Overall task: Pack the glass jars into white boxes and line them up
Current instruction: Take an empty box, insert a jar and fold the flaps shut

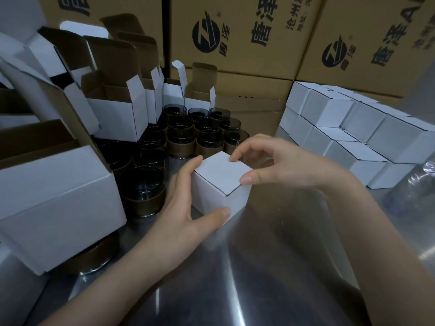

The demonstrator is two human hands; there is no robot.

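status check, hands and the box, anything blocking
Left hand and right hand both on closed white box. Packed boxes lined up right. Path there clear.

Two hands [181,196], one closed box [221,184] (held).

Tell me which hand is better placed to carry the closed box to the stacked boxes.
Probably the right hand: it already rests on top of the closed white box, and the stacked boxes lie on its side. The left hand is on the jar side.

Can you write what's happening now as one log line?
step: closing box | left hand: holds white box | right hand: presses lid | packed boxes: right
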